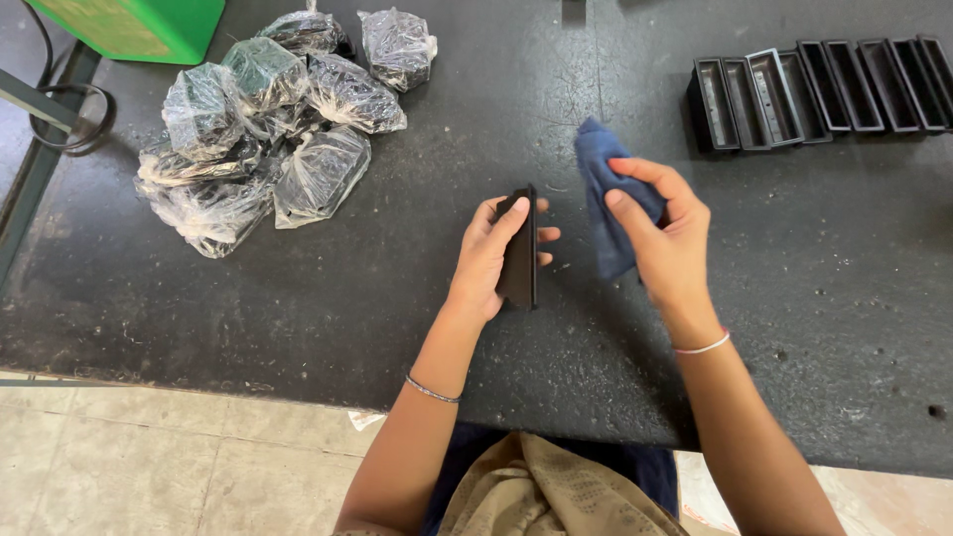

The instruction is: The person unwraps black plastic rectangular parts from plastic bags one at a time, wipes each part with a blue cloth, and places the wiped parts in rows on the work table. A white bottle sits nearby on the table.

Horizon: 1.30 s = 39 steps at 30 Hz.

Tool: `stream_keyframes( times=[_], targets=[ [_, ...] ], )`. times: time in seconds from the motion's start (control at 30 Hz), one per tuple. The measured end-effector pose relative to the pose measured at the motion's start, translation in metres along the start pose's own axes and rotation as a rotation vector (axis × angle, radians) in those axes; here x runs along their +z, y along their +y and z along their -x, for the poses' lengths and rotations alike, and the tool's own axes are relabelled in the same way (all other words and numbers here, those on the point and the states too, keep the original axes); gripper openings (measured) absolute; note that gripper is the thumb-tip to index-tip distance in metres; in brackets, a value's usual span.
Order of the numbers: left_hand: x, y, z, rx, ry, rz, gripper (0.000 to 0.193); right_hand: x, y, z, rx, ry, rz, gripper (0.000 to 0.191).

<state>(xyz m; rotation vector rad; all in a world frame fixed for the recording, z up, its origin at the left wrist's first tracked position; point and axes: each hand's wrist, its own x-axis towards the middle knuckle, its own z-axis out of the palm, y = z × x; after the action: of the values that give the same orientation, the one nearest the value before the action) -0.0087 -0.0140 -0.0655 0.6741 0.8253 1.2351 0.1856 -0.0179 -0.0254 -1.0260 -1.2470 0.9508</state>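
Observation:
My left hand (pixel 491 256) grips a slim black rectangular part (pixel 520 253), held on edge just above the dark tabletop (pixel 397 298). My right hand (pixel 667 238) is closed around a crumpled blue cloth (pixel 606 184), a short way to the right of the part and not touching it. Both hands hover near the middle of the table.
A heap of several clear plastic bags with dark parts inside (pixel 263 119) lies at the back left. A row of several black open box-shaped parts (pixel 814 84) stands at the back right. A green box (pixel 134 25) sits at the far left corner.

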Motion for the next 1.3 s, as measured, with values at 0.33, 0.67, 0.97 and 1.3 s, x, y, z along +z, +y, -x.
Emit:
stream_keyframes(
  times=[0.33,0.67,0.97,1.3],
  targets=[
    [-0.004,-0.021,-0.006,0.287,0.015,-0.208,0.055,0.04,-0.009,0.027,-0.46,-0.066,0.501,0.031],
    [-0.014,-0.038,-0.018,0.294,0.002,0.078,0.046,0.046,0.008,0.024,-0.526,-0.265,0.519,0.038],
    [-0.046,0.007,-0.026,0.31,0.167,0.412,0.057,0.023,0.004,0.026,-0.267,-0.863,0.323,0.037],
    [-0.041,0.008,-0.028,0.499,0.08,0.257,0.063,-0.022,0.006,-0.014,-0.227,-0.048,0.228,0.022]
  ],
)
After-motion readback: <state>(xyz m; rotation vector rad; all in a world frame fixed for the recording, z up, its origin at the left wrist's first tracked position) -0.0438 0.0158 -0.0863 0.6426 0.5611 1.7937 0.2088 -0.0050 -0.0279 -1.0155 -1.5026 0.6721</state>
